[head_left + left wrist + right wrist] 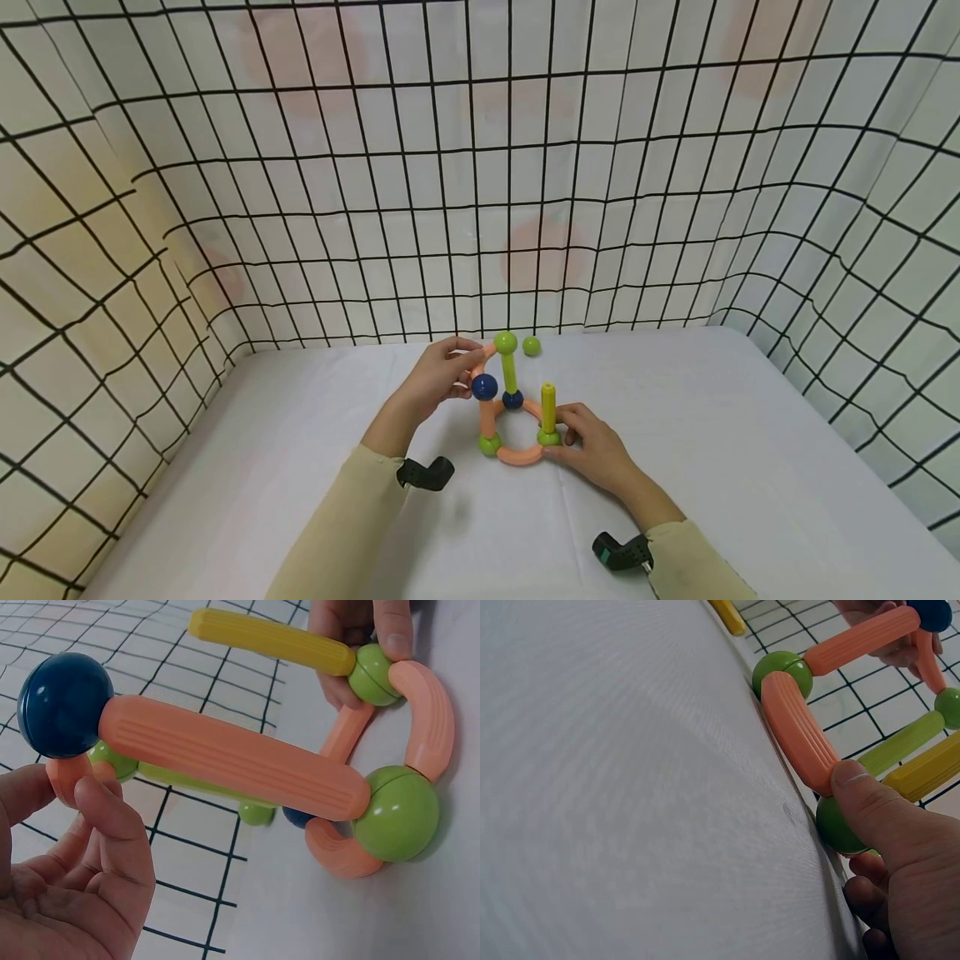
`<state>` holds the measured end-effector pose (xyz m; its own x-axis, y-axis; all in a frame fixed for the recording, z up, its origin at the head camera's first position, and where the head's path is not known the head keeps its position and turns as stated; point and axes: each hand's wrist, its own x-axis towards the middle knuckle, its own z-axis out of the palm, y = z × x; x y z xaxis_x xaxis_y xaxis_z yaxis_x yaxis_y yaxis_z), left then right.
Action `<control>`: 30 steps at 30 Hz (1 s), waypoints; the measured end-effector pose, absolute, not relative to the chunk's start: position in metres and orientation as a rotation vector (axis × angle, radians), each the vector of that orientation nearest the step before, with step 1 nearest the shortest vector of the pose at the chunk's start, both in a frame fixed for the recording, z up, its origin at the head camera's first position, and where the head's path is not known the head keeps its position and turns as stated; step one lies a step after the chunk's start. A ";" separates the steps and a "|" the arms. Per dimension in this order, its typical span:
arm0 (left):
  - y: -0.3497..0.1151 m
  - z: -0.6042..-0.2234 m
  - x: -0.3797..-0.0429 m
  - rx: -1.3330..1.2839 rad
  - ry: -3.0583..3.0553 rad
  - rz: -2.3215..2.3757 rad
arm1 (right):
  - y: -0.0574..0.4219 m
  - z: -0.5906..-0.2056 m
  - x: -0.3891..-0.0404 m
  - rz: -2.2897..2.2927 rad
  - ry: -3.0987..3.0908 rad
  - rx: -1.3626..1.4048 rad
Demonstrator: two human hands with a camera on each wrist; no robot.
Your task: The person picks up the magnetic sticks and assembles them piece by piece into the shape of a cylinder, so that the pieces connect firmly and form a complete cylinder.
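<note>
A frame of toy rods and balls stands on the white cloth, with a ring of orange curved rods (521,457) as its base. My left hand (438,379) pinches an upper orange curved rod (66,778) just below the blue ball (66,705). That ball tops a straight orange rod (487,418); behind it a lime rod (510,373) carries a green ball (506,342). At the base's right corner, my right hand (596,446) grips the green ball (841,826), thumb against the adjoining curved rod. From that ball rises a yellow rod (548,408), its top end bare.
A loose green ball (532,346) lies behind the frame, near the table's back edge. Black grid netting (420,208) over pale cloth walls in the back and both sides. A yellow piece (727,615) shows at the right wrist view's top edge.
</note>
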<state>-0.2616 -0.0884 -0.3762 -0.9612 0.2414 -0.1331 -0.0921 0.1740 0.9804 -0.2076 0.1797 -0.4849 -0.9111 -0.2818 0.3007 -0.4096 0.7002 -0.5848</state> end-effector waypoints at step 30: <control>-0.115 -0.438 -0.226 0.356 2.350 1.665 | 0.179 -0.482 -0.206 1.156 -2.667 0.592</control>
